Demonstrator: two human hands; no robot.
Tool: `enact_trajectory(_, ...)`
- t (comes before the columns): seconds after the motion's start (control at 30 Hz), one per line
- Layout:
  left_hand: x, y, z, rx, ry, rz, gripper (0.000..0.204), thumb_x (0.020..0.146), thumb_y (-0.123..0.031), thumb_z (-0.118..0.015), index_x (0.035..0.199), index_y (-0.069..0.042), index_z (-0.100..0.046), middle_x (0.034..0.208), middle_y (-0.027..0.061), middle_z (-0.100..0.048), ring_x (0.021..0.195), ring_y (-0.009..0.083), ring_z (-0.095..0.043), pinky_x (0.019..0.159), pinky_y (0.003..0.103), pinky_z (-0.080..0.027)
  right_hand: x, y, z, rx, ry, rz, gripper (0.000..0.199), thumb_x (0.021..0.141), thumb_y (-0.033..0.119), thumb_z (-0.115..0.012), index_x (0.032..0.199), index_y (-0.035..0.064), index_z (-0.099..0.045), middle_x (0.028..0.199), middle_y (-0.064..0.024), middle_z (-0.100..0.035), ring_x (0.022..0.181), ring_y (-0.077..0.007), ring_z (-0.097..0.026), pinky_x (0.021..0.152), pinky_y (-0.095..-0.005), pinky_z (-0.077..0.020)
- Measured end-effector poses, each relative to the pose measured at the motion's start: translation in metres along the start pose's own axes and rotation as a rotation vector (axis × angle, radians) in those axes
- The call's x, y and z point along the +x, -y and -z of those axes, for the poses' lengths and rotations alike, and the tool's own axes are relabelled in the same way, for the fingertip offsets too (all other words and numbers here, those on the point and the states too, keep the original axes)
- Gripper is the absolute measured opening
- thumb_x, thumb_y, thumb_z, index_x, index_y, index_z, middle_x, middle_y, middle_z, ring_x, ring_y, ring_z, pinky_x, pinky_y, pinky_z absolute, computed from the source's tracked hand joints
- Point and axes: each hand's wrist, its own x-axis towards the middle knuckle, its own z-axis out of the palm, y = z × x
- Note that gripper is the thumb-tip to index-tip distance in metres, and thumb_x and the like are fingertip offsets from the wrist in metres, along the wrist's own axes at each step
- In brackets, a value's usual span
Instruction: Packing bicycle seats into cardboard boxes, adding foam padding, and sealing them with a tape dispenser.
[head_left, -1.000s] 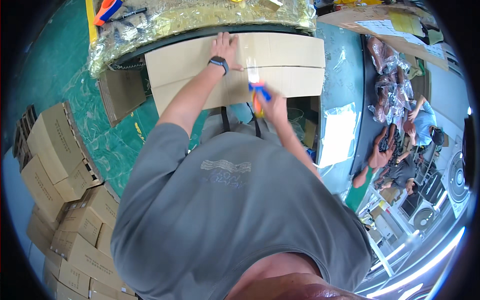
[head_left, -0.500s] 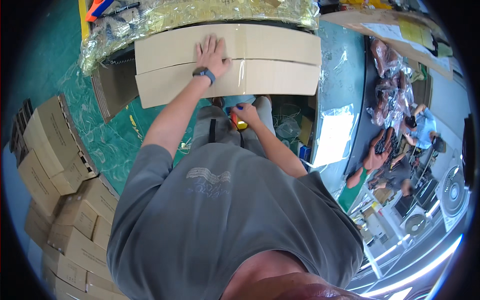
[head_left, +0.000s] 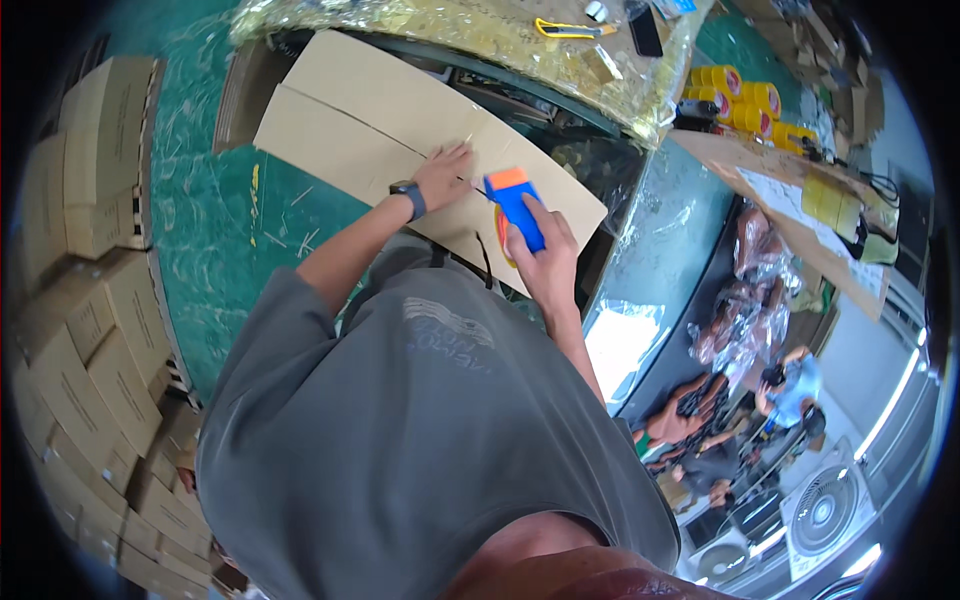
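A tan cardboard box (head_left: 345,85) lies in front of my body, slanting from upper left to lower right, with a seam running along its top. My left hand (head_left: 443,180) rests on it, fingers stretched out near the seam, and a dark watch (head_left: 410,197) is on that wrist. In my right hand (head_left: 552,262) is a blue and orange tape dispenser (head_left: 520,212), gripped over the box's right part. Its front end is close to my left fingertips. The dispenser is a little blurred, and I cannot tell whether its tape touches the cardboard.
Beyond the box is a tape-covered worktable (head_left: 470,35) with a yellow utility knife (head_left: 570,29) and a phone (head_left: 645,32). Yellow tape rolls (head_left: 750,100) stand at the far right. Stacked cartons (head_left: 95,370) fill the left. Two people work at the right, near a fan (head_left: 825,510).
My right hand has come up from beside my legs, bringing the tape dispenser over the box. My left hand has moved from the far flap to the seam. The view has turned.
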Motion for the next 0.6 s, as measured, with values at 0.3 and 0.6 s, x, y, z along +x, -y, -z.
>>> enact_trajectory(0.3,-0.131,-0.042,0.178,-1.771,-0.307,0.329,0.066,0.118,-0.043,-0.051,0.165,0.003,-0.048,0.169,0.0161,-0.053,0.159,0.0269,-0.046,0.133,0.047,-0.033,0.021,0.041,-0.052,0.104,0.118,0.581,0.065,0.077,0.014,-0.089,0.141,0.0138,-0.075,0.096,-0.0138,-0.060,0.076,-0.0326,-0.066,0.065,-0.0441,-0.0578)
enact_trajectory(0.6,-0.117,0.319,0.214,-1.964,-0.919,0.523,0.034,0.111,-0.007,-0.066,0.142,0.007,-0.067,0.152,0.0197,-0.068,0.143,0.0264,-0.064,0.125,0.039,-0.048,0.175,0.091,-0.225,-0.244,0.268,0.579,0.056,0.086,0.027,-0.085,0.139,0.0160,-0.075,0.104,-0.0165,-0.067,0.080,-0.0378,-0.073,0.071,-0.0472,-0.0637)
